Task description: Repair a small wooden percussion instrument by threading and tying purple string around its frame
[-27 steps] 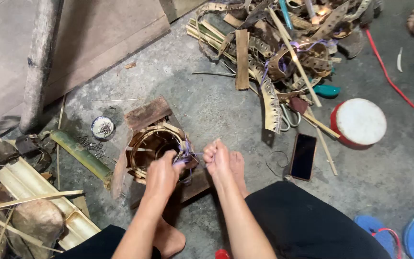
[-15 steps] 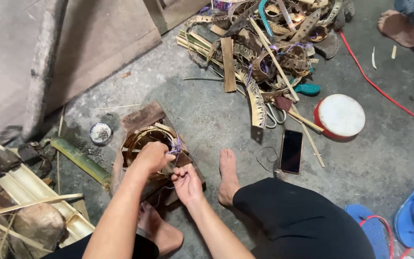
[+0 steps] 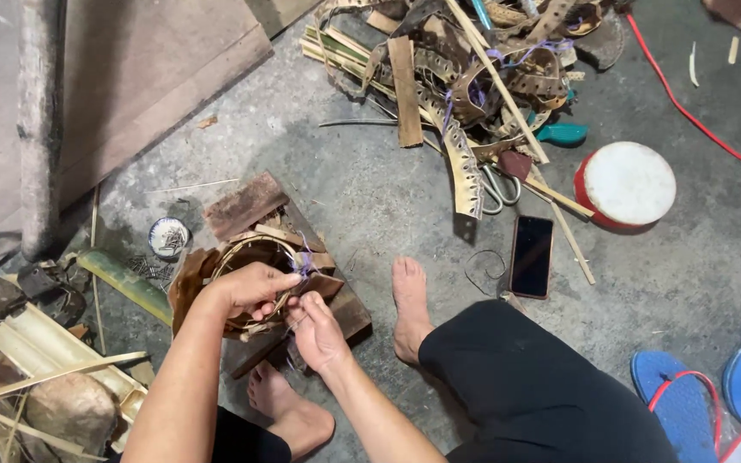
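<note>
A small round basket frame of bamboo strips (image 3: 246, 257) sits on a dark wooden block (image 3: 349, 310) on the concrete floor. My left hand (image 3: 246, 290) grips the frame's near rim. My right hand (image 3: 317, 330) is just right of it, fingers pinched on a thin purple string (image 3: 304, 257) tied at the rim. My bare feet (image 3: 410, 302) rest on the floor on either side of the block.
A pile of bamboo strips and scraps (image 3: 465, 77) lies at the top. A phone (image 3: 531, 255), scissors (image 3: 495, 190), a red-and-white round container (image 3: 625, 184), a red cord (image 3: 688, 120), blue sandals (image 3: 713, 386), a small tin (image 3: 168, 236), split bamboo (image 3: 45, 351).
My right hand came back from near my foot to the frame and took the string. My left hand shifted onto the rim. The camera view moved closer and slightly left.
</note>
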